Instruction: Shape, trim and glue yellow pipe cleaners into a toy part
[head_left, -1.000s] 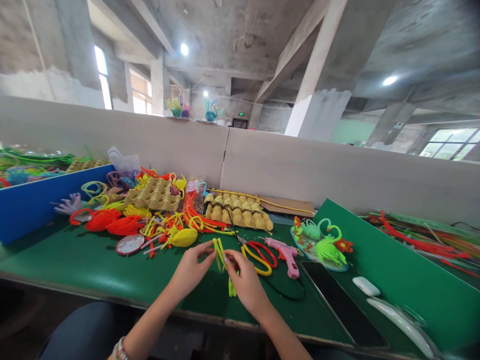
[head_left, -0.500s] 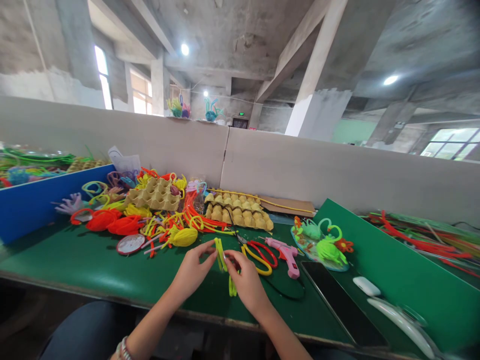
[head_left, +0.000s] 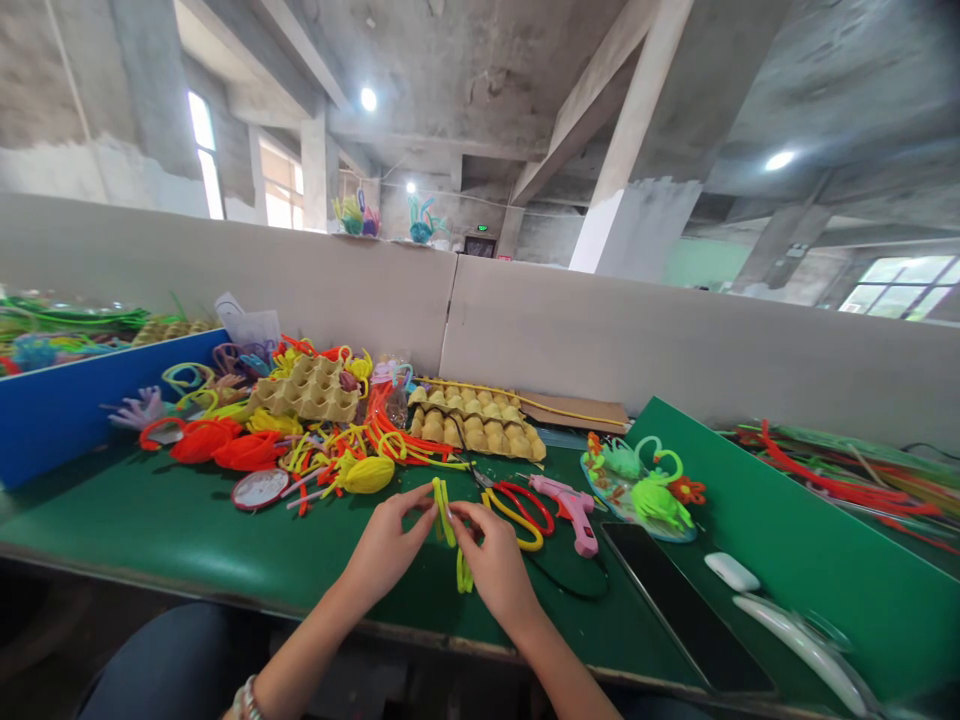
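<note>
My left hand [head_left: 386,545] and my right hand [head_left: 493,560] meet over the green table [head_left: 187,530], both pinching a bundle of yellow-green pipe cleaners [head_left: 442,497]. The bundle sticks up between my fingertips and its lower end [head_left: 463,577] hangs out below my right hand. Just behind my right hand lie red-and-yellow-handled scissors [head_left: 517,508] and a pink glue gun [head_left: 571,506].
A heap of coloured pipe cleaners [head_left: 330,435], egg cartons [head_left: 307,388] and a tray of yellow balls [head_left: 480,428] fills the back. A blue box [head_left: 67,400] stands left. Green pipe-cleaner figures [head_left: 649,485], a dark phone [head_left: 675,600] and a green divider [head_left: 787,540] sit right.
My hands shifted slightly while working the pipe-cleaner bundle; the fingertips have drawn a little closer together. Nothing else on the table has moved.
</note>
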